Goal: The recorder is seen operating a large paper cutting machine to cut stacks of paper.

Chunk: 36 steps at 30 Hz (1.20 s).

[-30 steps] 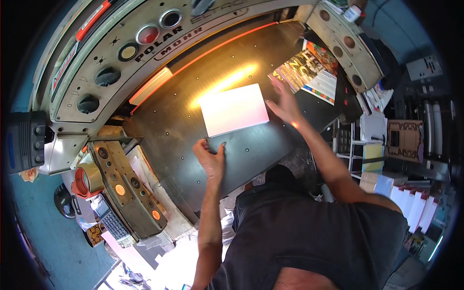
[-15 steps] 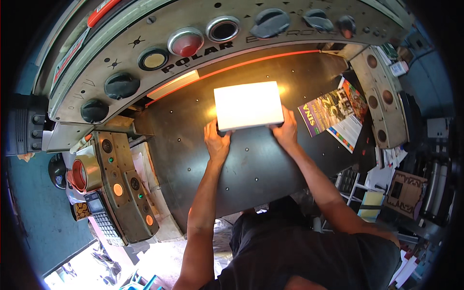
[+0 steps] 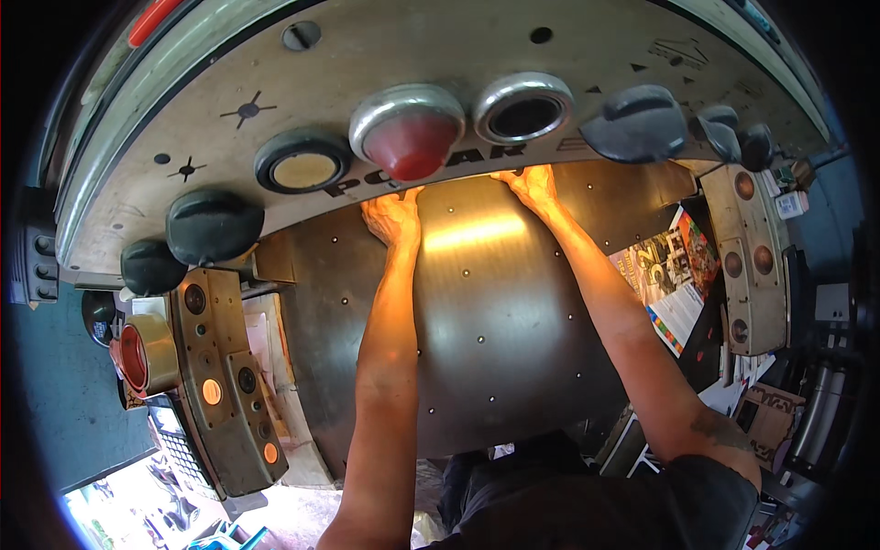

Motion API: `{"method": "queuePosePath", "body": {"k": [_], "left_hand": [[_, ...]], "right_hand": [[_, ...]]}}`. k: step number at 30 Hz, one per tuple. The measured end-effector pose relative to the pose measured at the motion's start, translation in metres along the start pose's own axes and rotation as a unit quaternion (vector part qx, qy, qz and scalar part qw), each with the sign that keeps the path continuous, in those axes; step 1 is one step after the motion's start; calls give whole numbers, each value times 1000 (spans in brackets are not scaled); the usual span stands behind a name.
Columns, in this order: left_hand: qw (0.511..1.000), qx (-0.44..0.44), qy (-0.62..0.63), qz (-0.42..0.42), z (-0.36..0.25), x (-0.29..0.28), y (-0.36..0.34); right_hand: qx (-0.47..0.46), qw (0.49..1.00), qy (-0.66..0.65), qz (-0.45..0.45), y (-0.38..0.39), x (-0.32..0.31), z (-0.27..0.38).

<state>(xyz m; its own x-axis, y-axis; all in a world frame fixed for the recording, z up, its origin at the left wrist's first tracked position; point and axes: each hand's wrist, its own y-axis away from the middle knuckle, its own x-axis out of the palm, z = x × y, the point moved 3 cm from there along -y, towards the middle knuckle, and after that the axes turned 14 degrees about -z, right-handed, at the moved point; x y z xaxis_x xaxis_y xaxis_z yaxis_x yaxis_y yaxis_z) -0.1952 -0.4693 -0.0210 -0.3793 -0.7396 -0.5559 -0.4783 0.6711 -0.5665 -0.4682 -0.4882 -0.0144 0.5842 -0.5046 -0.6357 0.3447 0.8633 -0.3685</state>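
Reached farther forward than half a second ago, with both forearms (image 3: 390, 357) now stretched over the dark table (image 3: 495, 385). Find at near left, much as before, the calculator (image 3: 181, 449), the button box (image 3: 215, 339) and the tape (image 3: 163, 353). See at right, just beside the right forearm, the same leaflets (image 3: 674, 275), overlapping as earlier. Notice between the wrists a bright streak of light (image 3: 474, 234) on the table. Brought the left hand (image 3: 392, 218) and right hand (image 3: 533, 190) up to the lower edge of the panel (image 3: 431, 46), with thumbs turned inward and fingers partly hidden; cannot tell whether open or gripping. Cannot see the white stack, between both hands earlier, now out of sight. Find the panel larger in view than before, with its red button (image 3: 412, 142) above the left hand.
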Motion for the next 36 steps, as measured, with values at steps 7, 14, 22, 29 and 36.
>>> {"method": "queuePosePath", "body": {"k": [7, 14, 22, 29, 36], "left_hand": [[999, 8, -19, -43, 8, 19, -8], [998, 4, -41, -39, 20, 19, -12], [994, -3, 51, -93, 109, -63, -78], [997, -67, 51, 2, 145, -41, -98], [984, -73, 158, 43, 133, -51, -100]], "right_hand": [[-50, 996, -55, -41, -18, 16, -5], [-72, 993, -80, -44, -20, 25, -11], [-119, 990, 7, -79, -2, 23, 34], [-35, 983, 65, -169, 11, 33, 81], [-58, 976, 98, -184, 15, 45, 72]]}}
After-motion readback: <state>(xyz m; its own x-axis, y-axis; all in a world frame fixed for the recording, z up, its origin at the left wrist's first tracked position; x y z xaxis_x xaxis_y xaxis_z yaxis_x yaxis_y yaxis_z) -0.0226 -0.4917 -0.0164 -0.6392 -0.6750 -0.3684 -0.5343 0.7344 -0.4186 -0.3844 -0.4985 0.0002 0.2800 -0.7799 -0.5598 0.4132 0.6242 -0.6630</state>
